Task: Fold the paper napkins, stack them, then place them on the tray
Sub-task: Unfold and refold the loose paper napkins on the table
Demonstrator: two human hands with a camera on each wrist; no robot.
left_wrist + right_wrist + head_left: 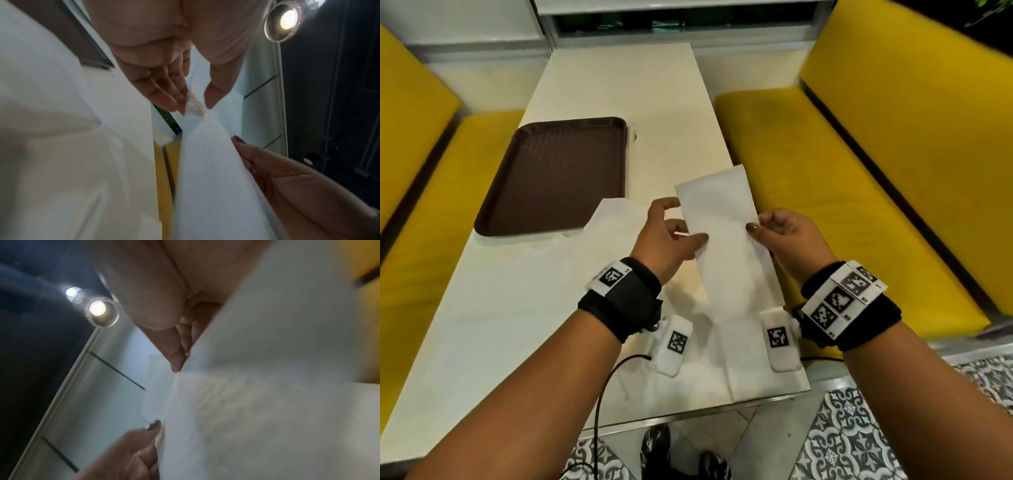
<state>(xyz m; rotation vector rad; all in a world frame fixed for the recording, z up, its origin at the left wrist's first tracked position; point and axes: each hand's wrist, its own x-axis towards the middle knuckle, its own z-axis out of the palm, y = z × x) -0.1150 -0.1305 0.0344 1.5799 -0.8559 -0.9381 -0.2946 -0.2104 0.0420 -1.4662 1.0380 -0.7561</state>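
hands: left hand (667, 236) and right hand (787, 236) fingers pinch long white paper napkin (726, 240)
risk: uneven pull could tear it
tray: brown plastic tray (558, 171), 10 o'clock

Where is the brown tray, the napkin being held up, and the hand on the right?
brown tray (551, 178), head view, on its textured floor.
held napkin (726, 246), head view, on the middle of the sheet.
right hand (787, 236), head view, on the back of the hand.
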